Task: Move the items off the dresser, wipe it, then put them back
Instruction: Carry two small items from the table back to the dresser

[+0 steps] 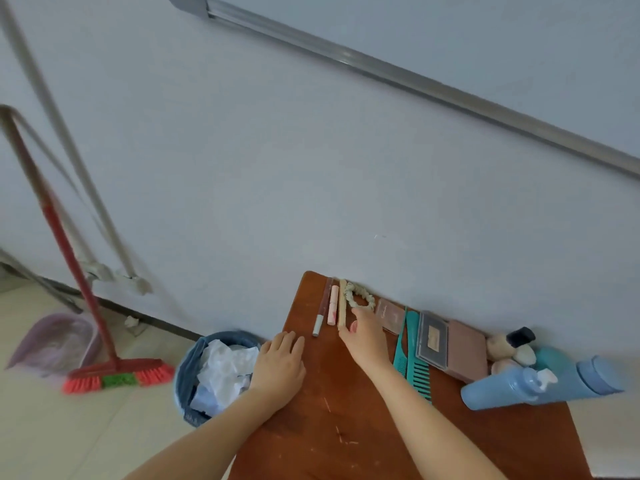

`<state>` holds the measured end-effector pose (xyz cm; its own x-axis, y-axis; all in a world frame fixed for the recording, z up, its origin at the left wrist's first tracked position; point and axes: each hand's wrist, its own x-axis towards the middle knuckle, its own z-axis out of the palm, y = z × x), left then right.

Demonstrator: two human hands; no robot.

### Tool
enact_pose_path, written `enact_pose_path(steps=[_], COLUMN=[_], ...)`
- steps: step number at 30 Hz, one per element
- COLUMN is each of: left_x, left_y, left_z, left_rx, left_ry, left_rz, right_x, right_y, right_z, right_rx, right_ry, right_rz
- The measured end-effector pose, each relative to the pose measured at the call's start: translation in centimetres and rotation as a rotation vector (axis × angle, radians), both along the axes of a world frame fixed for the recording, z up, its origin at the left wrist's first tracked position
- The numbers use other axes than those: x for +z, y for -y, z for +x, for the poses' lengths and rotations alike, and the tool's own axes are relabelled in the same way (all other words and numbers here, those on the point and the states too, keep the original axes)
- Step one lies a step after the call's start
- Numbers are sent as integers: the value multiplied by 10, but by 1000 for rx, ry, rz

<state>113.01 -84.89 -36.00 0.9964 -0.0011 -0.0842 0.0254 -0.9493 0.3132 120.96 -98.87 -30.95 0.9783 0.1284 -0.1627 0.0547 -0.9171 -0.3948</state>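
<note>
The counter [346, 427], a scratched brown top, has a bare near part. The left hand [280, 367] lies flat and spread on its left edge, holding nothing. Two blue bottles [540, 384] lie on their sides at the right edge. Farther in, the right hand [365, 336] rests fingers-down over a small pink round item [353, 326] (whether it grips it cannot be told). Along the far edge sit teal combs [412, 355], makeup palettes [450, 346], a braided hair tie [356, 296] and slim sticks [329, 306]. A bin [194, 382] stands on the floor left of the counter.
</note>
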Motion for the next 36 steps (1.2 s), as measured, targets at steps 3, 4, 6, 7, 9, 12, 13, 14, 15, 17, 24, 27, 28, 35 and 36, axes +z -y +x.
enact_pose_path(steps=[3, 4, 6, 7, 9, 12, 13, 14, 15, 17, 24, 27, 28, 35, 36], left_x=[4, 5, 4, 2, 1, 3, 4, 5, 5, 3, 16, 17, 16, 26, 27], left_y=[4, 5, 6, 7, 10, 13, 13, 13, 14, 17, 34, 48, 52, 68, 71], left_z=[5, 5, 6, 8, 10, 14, 16, 19, 21, 26, 69, 90, 94, 110, 113], left_rx=[32, 37, 68, 90, 133, 176, 189, 215, 242, 303, 420, 444, 453, 525, 534], left_ry=[14, -15, -49, -41, -50, -67, -61, -61, -52, -16, 1, -70, -109, -87, -135], left_rz=[-9, -26, -42, -36, -49, -43, -40, -40, -44, -27, -175, -124, -107, -95, -111], right_x=[-1, -3, -8, -12, -18, -24, -26, -27, -29, -31, -25, -20, -19, -19, -19], right_y=[1, 1, 0, -1, -2, -2, -2, -3, -3, -3, 6, 20, 25, 54, 56], right_z=[26, 33, 44, 49, 57, 64, 66, 67, 67, 67, 67, 61, 59, 51, 51], right_rx=[23, 34, 54, 65, 87, 122, 130, 128, 116, 84, 41, 70, 75, 68, 62], right_ry=[-5, -7, -14, -17, -26, -8, 7, 20, 25, 27, 145, 178, 188, 261, 258], right_rz=[-37, -61, -119, -146, -187, -204, -201, -191, -172, -112, 127, 166, 172, 232, 238])
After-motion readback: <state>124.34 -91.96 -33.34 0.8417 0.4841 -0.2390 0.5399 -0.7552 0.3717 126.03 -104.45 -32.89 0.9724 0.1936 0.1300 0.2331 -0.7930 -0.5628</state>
